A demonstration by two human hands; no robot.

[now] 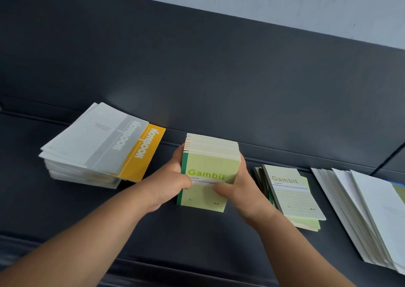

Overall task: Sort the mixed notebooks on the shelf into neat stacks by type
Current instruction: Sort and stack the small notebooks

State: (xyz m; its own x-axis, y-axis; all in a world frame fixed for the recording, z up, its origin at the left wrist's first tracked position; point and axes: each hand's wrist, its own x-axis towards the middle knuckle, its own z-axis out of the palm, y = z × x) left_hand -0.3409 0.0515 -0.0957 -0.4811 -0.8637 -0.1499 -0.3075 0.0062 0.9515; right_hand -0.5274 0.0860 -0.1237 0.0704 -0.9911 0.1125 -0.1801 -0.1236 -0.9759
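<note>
Both hands clasp a stack of green Gambit notebooks (210, 164) at the middle of the dark shelf (197, 238). The left hand (168, 181) curls round the green spine side, and the right hand (238, 190) curls round the open-edge side, both thumbs on the top cover. The stack's long axis runs away from the person, its title reading upright towards them. To the left lies a skewed grey and yellow pile (98, 146), angled diagonally. Just right sits a loose Gambit pile (291, 194), then a fanned white pile (372, 216).
</note>
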